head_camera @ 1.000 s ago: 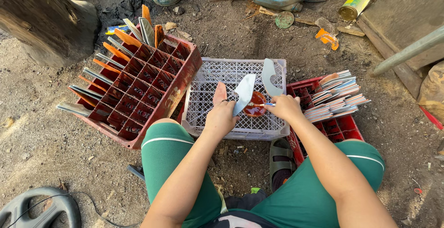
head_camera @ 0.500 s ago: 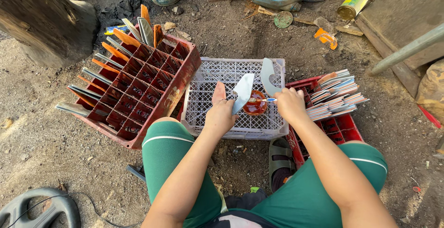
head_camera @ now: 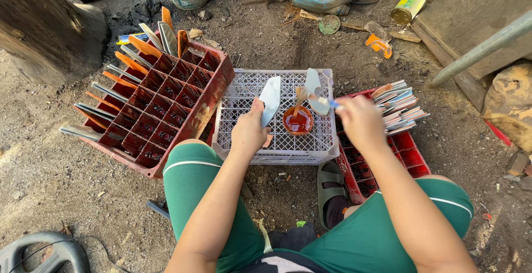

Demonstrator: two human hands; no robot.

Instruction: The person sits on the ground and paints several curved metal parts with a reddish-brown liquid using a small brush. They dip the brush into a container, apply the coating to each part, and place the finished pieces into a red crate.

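Bowl (head_camera: 298,121) on middle crate (head_camera: 277,145); compartment crate (head_camera: 160,112) left, blade stack (head_camera: 400,106) on right crate (head_camera: 407,151).

Red divided crate (head_camera: 166,119) w/ orange-handled blades; white lattice crate (head_camera: 277,140); orange-brown liquid in small bowl (head_camera: 298,121); pale grey blade (head_camera: 270,100); green shorts (head_camera: 366,240), white stripe.

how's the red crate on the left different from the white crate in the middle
The red crate is split into square cells and tilted, with blades propped along its far edges; the white crate is open mesh, lies flat, and carries a small bowl of red-brown liquid. Both are plastic and sit on bare dirt.
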